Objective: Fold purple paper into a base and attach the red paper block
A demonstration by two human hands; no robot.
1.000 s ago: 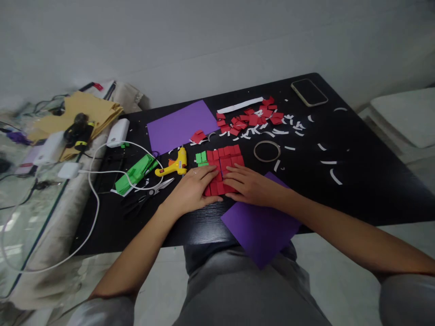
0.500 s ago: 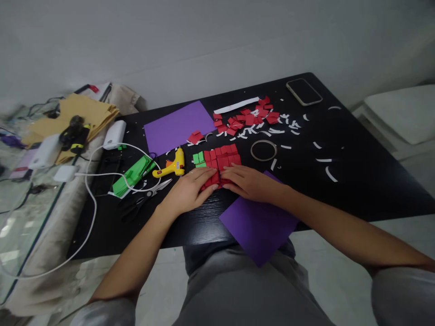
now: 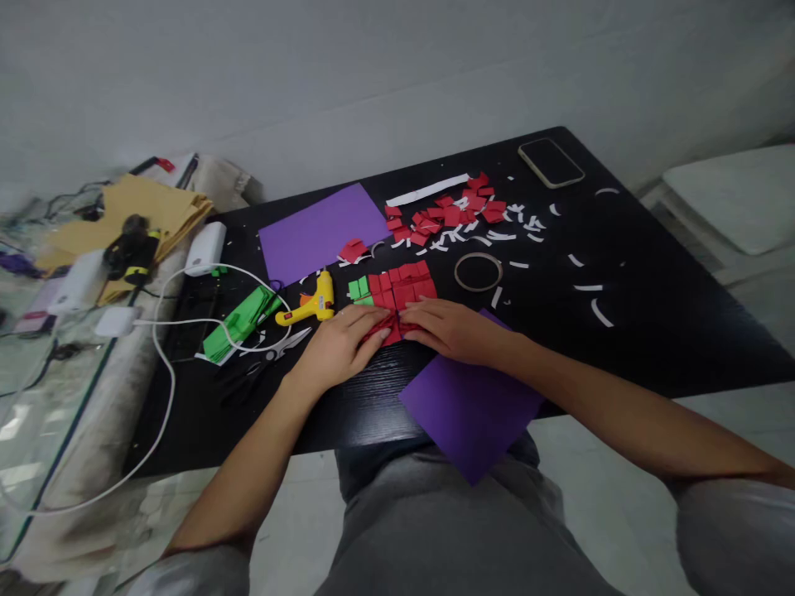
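Observation:
A craft piece covered with red folded paper squares (image 3: 410,281) lies on the black table, with a few green paper squares (image 3: 358,288) at its left corner. My left hand (image 3: 344,341) rests on its near left part, thumb and fingers closed on the red paper. On the near right part lies my right hand (image 3: 456,329), its fingers bent and gripping the paper close to the left fingertips. Both hands cover some of the squares, and the contact under the fingers is hidden. A purple sheet (image 3: 472,414) sticks out under my right forearm, over the table's near edge.
Left of my hands are a yellow glue gun (image 3: 318,300), scissors (image 3: 267,360), green paper strips (image 3: 239,327) and a white cable (image 3: 165,356). Behind lie another purple sheet (image 3: 323,232), loose red squares (image 3: 456,215), a tape ring (image 3: 478,271) and a phone (image 3: 551,162).
The whole view has shifted slightly. My hands stay on the red paper piece, with only small finger movement.

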